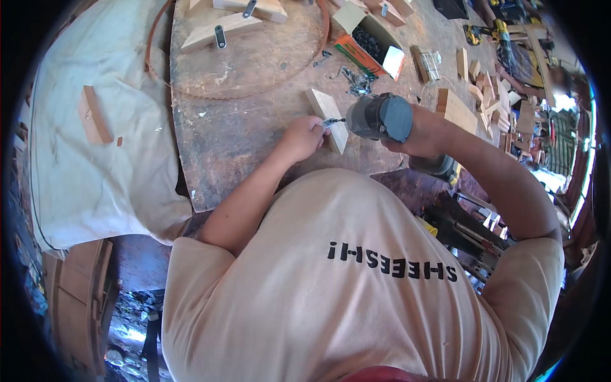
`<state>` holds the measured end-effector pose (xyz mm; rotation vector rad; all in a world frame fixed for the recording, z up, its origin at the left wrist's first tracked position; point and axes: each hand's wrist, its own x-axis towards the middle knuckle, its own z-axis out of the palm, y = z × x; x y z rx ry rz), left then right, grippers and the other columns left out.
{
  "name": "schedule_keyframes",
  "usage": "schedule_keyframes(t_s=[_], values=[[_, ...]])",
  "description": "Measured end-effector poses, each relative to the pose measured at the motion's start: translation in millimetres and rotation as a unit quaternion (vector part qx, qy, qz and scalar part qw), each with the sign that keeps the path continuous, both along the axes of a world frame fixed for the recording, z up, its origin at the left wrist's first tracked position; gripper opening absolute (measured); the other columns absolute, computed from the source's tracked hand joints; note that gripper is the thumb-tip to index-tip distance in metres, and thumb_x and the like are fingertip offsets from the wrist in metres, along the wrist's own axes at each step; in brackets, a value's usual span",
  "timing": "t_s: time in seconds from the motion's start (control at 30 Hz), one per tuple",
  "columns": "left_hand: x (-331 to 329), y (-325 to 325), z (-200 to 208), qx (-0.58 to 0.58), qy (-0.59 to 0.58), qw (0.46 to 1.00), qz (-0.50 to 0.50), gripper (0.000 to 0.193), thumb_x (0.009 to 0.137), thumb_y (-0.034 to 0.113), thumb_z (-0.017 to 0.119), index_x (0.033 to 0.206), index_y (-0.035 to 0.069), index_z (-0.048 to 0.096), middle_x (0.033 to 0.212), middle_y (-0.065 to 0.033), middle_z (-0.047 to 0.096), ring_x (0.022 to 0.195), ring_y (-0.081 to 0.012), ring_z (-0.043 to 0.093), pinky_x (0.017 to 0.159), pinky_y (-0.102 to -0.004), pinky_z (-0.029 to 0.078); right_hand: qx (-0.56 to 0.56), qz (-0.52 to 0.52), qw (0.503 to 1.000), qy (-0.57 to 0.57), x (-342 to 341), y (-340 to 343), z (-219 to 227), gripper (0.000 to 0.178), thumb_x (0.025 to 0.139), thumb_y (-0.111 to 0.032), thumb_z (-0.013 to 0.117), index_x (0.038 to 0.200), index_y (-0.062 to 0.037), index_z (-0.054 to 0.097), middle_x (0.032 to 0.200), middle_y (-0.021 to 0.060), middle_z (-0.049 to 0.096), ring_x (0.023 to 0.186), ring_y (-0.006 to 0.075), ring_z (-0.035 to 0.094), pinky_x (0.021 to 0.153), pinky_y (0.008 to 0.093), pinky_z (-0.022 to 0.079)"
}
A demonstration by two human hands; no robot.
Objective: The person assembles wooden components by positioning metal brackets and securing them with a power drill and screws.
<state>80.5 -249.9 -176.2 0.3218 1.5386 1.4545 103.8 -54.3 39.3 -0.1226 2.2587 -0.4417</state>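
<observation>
My right hand [428,132] grips a dark cordless drill [385,118], its bit pointing left. The bit's tip meets a small metal plate [329,122] on a pale wood block [323,105], which lies at a slant on the workbench. Fingers closed, my left hand [304,138] pinches the plate at the block's left edge; the fingertips partly hide it. Just beyond the block is a loose pile of small metal plates [358,83]. An open orange and green box [393,62] of dark screws stands behind the pile.
Wood pieces with metal plates [221,36] lie at the far left of the workbench [235,134], near a thin brown hoop [151,48]. A pale cloth [121,184] on the left bears a wood piece [95,116]. Wood offcuts [487,95] and another drill [503,38] are on the right.
</observation>
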Motion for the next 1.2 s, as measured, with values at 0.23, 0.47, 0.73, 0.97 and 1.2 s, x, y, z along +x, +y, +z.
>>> schedule_keyframes(t_s=[0.23, 0.47, 0.73, 0.97, 1.2], values=[[-8.5, 0.1, 3.3, -0.012, 0.011, 0.998, -0.062, 0.023, 0.096, 0.015, 0.043, 0.092, 0.000, 0.061, 0.057, -0.0013, 0.051, 0.045, -0.0098, 0.045, 0.042, -0.0264, 0.036, 0.017, -0.073, 0.997, -0.032, -1.1, 2.8, 3.5, 0.042, 0.074, -0.024, 0.071, 0.109, -0.0052, 0.057, 0.098, 0.0182, 0.064, 0.092, 0.0339, 0.062, 0.084, 0.0394, 0.050], [-17.5, 4.0, 22.7, -0.070, -0.044, 0.990, -0.117, 0.024, 0.097, 0.017, 0.041, 0.096, 0.001, 0.059, 0.058, -0.0010, 0.051, 0.044, -0.0095, 0.046, 0.040, -0.0258, 0.037, -0.080, -0.199, 0.976, 0.028, 47.7, 24.4, 6.9, 0.043, 0.074, -0.026, 0.073, 0.109, -0.0046, 0.061, 0.100, 0.0175, 0.065, 0.092, 0.0320, 0.063, 0.084, 0.0395, 0.049], [-31.1, 7.4, -4.4, -0.017, 0.023, 0.990, -0.137, 0.030, 0.096, 0.027, 0.051, 0.075, 0.006, 0.060, 0.058, -0.0020, 0.056, 0.046, -0.0096, 0.053, 0.039, -0.0251, 0.039, -0.126, -0.237, 0.920, 0.285, 109.9, 47.9, -15.2, 0.053, 0.072, -0.021, 0.074, 0.119, -0.0058, 0.056, 0.110, 0.0179, 0.062, 0.101, 0.0290, 0.060, 0.094, 0.0377, 0.046], [-42.3, 29.7, -2.5, -0.106, 0.034, 0.979, -0.171, 0.041, 0.092, 0.036, 0.058, 0.073, 0.000, 0.062, 0.055, -0.0053, 0.059, 0.042, -0.0109, 0.054, 0.038, -0.0242, 0.039, -0.009, -0.444, 0.778, 0.444, 128.4, 69.0, -64.2, 0.049, 0.075, -0.030, 0.074, 0.114, -0.0069, 0.056, 0.109, 0.0163, 0.061, 0.100, 0.0293, 0.060, 0.089, 0.0396, 0.047], [-42.5, 35.8, 20.7, -0.117, -0.013, 0.968, -0.222, 0.038, 0.096, 0.034, 0.052, 0.082, 0.001, 0.063, 0.061, -0.0053, 0.061, 0.048, -0.0108, 0.056, 0.044, -0.0216, 0.042, -0.053, -0.552, 0.660, 0.506, 168.1, 66.6, -137.3, 0.051, 0.079, -0.039, 0.072, 0.117, -0.0090, 0.055, 0.106, 0.0143, 0.063, 0.097, 0.0263, 0.061, 0.089, 0.0368, 0.048]])
